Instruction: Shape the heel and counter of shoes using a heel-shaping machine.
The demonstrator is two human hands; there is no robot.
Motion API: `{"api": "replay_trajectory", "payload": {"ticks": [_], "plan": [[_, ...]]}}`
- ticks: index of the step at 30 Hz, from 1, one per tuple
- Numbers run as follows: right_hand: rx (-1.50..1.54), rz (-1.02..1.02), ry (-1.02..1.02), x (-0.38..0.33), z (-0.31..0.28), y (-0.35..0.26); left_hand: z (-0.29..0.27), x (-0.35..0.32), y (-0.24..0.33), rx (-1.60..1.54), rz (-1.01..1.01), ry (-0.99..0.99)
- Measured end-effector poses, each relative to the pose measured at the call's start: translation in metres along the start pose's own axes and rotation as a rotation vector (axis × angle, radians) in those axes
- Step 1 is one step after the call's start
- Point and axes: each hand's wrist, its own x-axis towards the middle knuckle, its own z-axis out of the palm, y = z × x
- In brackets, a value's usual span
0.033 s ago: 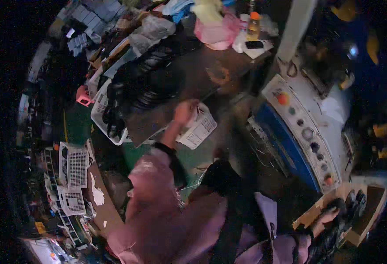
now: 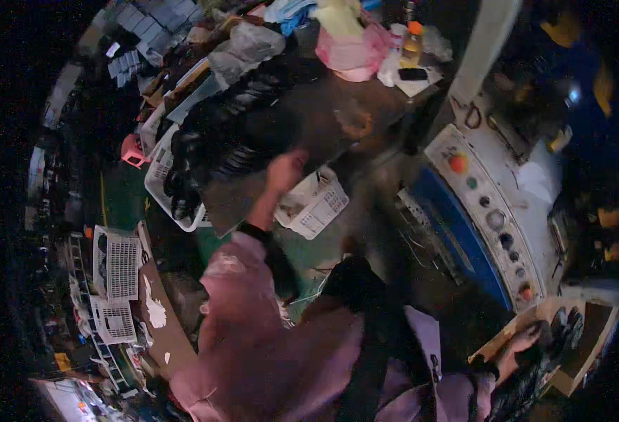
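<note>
A: Entry, head view. Where is the left hand (image 2: pixel 285 171) sitting?

B: It is reaching forward, arm in a pink sleeve (image 2: pixel 235 281), and resting at the near edge of the dark table (image 2: pixel 323 119). It is blurred; the fingers are looking curled, but I cannot tell whether they are gripping anything.

A: What is lying closest to it?

B: A heap of black parts (image 2: pixel 232 141) is spreading over the table just left of the hand, some of them spilling into a white basket (image 2: pixel 158 176) at the table's left corner. A second white basket (image 2: pixel 316 204) is sitting just below and to the right of the hand, on the green floor (image 2: pixel 123 204).

A: And the right hand (image 2: pixel 524 341)?

B: It is lying far off at the lower right, fingers extended fairly flat, touching black parts (image 2: pixel 559 330) that are sitting in a cardboard box (image 2: pixel 584 366). I cannot tell if it is holding one.

A: Surroundings?

B: A machine control panel (image 2: pixel 489 204) with round buttons is running along the right. A pink bag (image 2: pixel 355 53) and an orange-capped bottle (image 2: pixel 413 43) are standing at the table's far end. More white crates (image 2: pixel 116 264) are stacked at the left.
</note>
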Motion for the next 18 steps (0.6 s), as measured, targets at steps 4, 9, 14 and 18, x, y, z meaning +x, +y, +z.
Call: {"api": "replay_trajectory", "payload": {"ticks": [4,9,14,18], "plan": [[0.561,-0.019,-0.194,-0.032,0.096,-0.132,-0.098,0.057,-0.083,0.407,0.153,0.048],[0.552,-0.131,-0.584,-0.074,0.135,-0.327,-0.122,0.110,-0.155,0.839,0.134,-0.335],[0.579,-0.252,-0.870,-0.098,0.116,-0.455,-0.125,0.138,-0.159,0.666,0.234,-0.519],[0.716,-0.249,-1.009,-0.108,0.107,-0.523,-0.139,0.149,-0.102,0.095,0.204,-0.152]]}}
